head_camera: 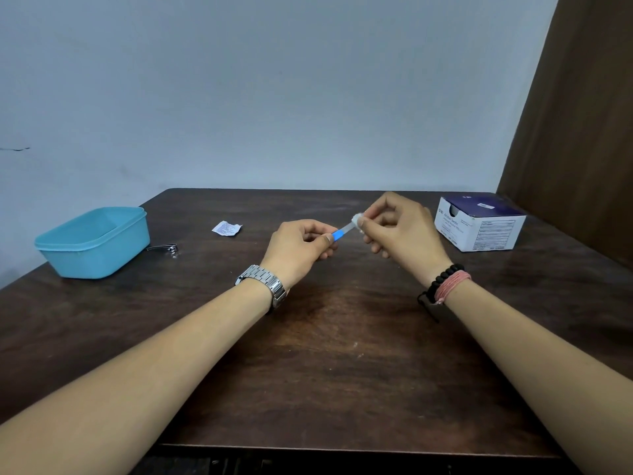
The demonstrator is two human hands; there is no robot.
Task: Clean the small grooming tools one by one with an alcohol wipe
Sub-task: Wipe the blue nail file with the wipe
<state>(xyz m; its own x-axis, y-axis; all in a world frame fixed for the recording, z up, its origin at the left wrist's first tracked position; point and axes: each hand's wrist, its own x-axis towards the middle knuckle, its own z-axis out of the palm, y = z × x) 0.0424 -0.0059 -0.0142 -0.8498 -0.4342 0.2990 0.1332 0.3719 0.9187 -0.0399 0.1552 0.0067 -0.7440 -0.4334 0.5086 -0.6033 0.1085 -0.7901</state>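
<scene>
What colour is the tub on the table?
Light blue tub, seen from the head view.

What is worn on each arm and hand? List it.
Both forearms are bare, with no sleeves in view. The left wrist carries a silver metal link watch. The right wrist carries a black beaded bracelet beside a pink thread band. No rings or gloves show.

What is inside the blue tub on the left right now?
Only the far inner wall of the blue tub shows, bare. Its near wall hides the floor, so any tools lying inside cannot be seen. A nail clipper lies on the table just beside it.
</scene>
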